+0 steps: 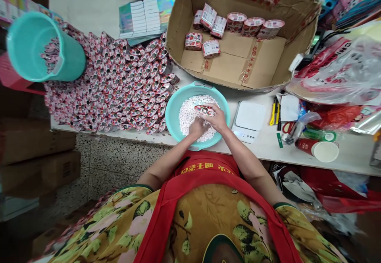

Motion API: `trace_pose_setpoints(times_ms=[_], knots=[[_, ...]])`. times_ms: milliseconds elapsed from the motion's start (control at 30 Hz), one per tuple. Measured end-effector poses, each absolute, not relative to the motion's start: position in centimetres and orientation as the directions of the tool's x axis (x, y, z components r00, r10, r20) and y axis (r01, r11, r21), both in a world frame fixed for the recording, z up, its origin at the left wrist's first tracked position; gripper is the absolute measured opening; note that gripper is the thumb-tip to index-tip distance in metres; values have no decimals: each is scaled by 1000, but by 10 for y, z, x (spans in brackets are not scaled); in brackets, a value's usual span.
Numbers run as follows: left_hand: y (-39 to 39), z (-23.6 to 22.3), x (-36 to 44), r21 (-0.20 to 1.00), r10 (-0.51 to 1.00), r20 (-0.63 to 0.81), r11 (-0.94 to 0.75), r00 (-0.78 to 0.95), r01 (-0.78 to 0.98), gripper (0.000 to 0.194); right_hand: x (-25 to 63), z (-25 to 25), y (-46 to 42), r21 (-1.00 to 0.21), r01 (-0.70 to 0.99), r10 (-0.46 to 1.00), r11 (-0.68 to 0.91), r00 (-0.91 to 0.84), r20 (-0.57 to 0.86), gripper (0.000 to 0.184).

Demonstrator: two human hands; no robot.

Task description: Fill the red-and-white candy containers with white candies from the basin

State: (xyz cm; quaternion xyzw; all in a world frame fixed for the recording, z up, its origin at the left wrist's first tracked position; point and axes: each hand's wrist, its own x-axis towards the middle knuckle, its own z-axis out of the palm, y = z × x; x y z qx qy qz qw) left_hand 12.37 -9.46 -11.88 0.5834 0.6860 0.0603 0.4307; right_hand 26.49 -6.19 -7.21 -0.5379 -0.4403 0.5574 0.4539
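A turquoise basin holds a heap of small white and pale pink tablet candies. Over the heap, my right hand is closed around a small printed candy pack in red, pink and white. My left hand is down at the candies, just below the pack, with its fingers curled; what they hold, if anything, is hidden. To the left, many open, empty-looking packs of the same print stand crowded together on the table.
Behind the basin stands a large cardboard box with several filled-looking packs inside. A white digital scale lies right of the basin, then a yellow cutter and a paper cup. A turquoise bucket sits far left.
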Motion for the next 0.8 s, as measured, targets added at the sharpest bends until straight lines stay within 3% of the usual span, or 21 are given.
trace_pose_setpoints(times_ms=[67,133,200,267,400,500,567,733,800], knots=[[-88,-122,119,706,845,-535,438,15,557,31,265,-69,-59,-984,14,985,-175,4,-175,48],[-82,-119,114,764,790,-613,593,-1,255,32,272,-64,-63,-988,39,989,-150,12,-149,47],[-77,-111,109,691,695,-717,719,55,-78,38,288,-56,-74,-989,62,991,-131,45,-129,48],[-73,-99,102,576,631,-762,764,147,-290,44,313,-52,-88,-985,96,979,-146,158,-130,50],[-62,-77,90,508,631,-741,751,231,-422,41,373,-70,-107,-953,162,832,-257,538,-133,57],[-51,-73,89,426,603,-761,743,239,-516,40,409,-95,-109,-921,188,722,-341,680,-128,59],[-44,-75,91,368,560,-794,753,237,-546,36,422,-101,-109,-888,278,711,-366,699,-75,60],[-33,-80,88,315,556,-780,744,285,-589,21,411,-59,-63,-719,663,713,-208,606,353,60],[-29,-80,83,322,563,-780,735,273,-597,19,392,-46,-3,-740,668,797,-79,489,356,50]])
